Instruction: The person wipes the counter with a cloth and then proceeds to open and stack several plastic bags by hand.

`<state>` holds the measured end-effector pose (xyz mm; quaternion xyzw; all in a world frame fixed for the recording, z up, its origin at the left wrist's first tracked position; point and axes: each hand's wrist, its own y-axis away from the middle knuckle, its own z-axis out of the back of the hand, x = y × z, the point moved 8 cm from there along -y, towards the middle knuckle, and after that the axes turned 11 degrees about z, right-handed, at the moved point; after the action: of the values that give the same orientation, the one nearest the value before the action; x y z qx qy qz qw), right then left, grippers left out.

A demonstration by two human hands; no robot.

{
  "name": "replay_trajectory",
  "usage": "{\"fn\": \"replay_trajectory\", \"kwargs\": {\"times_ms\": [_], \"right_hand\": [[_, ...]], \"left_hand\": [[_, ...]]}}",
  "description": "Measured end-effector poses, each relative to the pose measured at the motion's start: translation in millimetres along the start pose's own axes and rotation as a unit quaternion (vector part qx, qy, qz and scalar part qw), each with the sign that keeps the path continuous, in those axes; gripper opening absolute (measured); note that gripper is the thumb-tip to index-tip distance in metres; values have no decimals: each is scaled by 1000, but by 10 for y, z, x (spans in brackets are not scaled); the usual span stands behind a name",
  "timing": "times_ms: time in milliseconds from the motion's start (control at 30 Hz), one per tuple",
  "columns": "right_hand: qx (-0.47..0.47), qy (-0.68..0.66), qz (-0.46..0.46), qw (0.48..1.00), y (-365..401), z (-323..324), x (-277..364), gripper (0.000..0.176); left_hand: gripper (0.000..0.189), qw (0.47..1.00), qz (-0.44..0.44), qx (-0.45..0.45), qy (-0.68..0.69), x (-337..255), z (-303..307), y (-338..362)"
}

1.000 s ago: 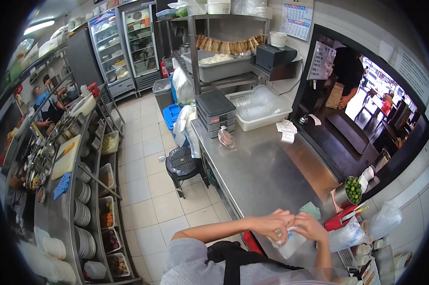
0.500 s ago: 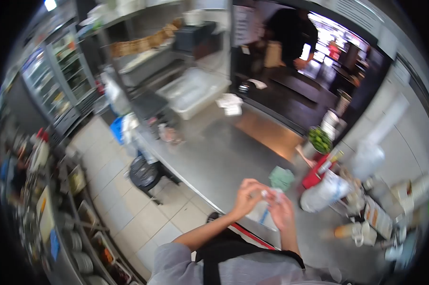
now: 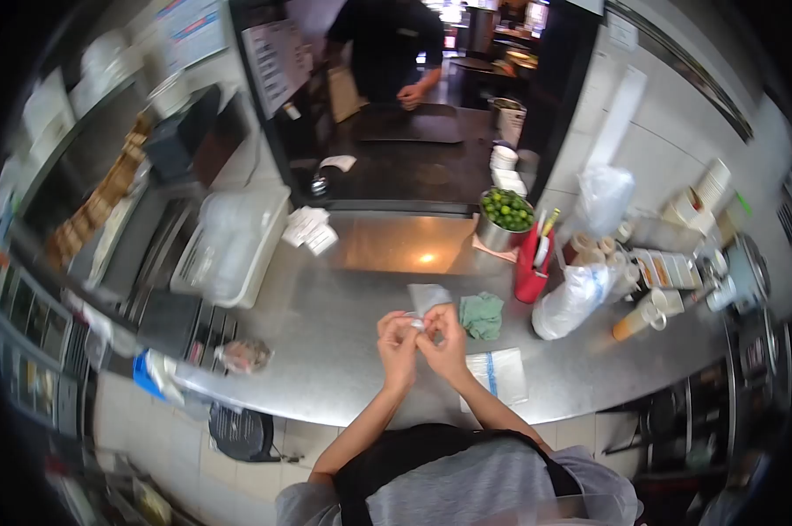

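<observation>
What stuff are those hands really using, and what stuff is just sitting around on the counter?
In use:
left hand and right hand
small clear bag, pinched by both hands
stack of flat bags beside the right hand, probably the spares

Just lying about:
green cloth
bowl of limes
red pen holder
paper slips
orange bottle

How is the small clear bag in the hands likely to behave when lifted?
The clear bag probably flops: it looks thin and crumpled above the left hand and right hand. Likely very light, since it seems to hold little. Its glossy film may slip on the steel counter.
</observation>
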<state>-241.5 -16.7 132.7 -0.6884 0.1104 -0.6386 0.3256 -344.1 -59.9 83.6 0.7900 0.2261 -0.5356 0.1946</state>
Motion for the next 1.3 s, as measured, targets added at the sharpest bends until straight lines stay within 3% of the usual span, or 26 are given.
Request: {"fn": "replay_trajectory", "kwargs": {"times_ms": [67, 133, 200, 300, 333, 400, 567, 667, 767, 867, 900, 967, 1100, 1167, 1267, 1300], "right_hand": [[-14, -3, -7, 1000, -43, -83, -100, 27], [-21, -3, -30, 999, -76, -134, -154, 27], [-37, -19, -40, 998, -70, -157, -120, 26], [-25, -15, -63, 998, -23, -161, -48, 35], [-8, 138, 37, 990, -55, -123, 96, 38], [52, 424, 212, 879, -48, -246, 305, 42], [272, 472, 231, 806, 31, -364, 300, 43], [333, 475, 176, 795, 33, -380, 349, 40], [295, 464, 187, 814, -20, -388, 450, 37], [269, 408, 232, 841, -69, -447, 701, 32], [269, 382, 247, 849, -89, -471, 829, 31], [292, 284, 184, 894, -109, -482, 903, 29], [336, 162, 84, 924, -107, -550, 1070, 25], [359, 159, 78, 916, -163, -543, 1092, 22], [347, 198, 61, 915, -236, -496, 880, 25], [333, 220, 51, 916, -262, -464, 774, 28]], "left_hand": [[11, 994, -57, -8, -88, -99, 126, -81], [18, 1000, -8, 23, 2, 194, 255, -287], [24, 964, 159, 156, 143, 163, 50, -288], [30, 931, 287, 210, 87, 336, 66, -330], [31, 916, 332, 218, 61, 340, 67, -321], [32, 890, 384, 247, 22, 286, 16, -300], [35, 829, 440, 345, 6, 423, 68, -204], [34, 835, 438, 333, -6, 659, 234, -318], [32, 879, 199, 424, -94, 464, 168, -410], [32, 908, 114, 396, -72, -258, -112, -78], [31, 902, 167, 388, -92, -118, 14, -96], [30, 881, 271, 365, -130, 181, 391, -151], [28, 793, 264, 535, -127, -66, 265, 155], [28, 746, 252, 603, -129, -228, 192, 212], [24, 711, 288, 617, -174, -253, 118, 61], [21, 732, 219, 608, -216, -203, 65, -126]]}}
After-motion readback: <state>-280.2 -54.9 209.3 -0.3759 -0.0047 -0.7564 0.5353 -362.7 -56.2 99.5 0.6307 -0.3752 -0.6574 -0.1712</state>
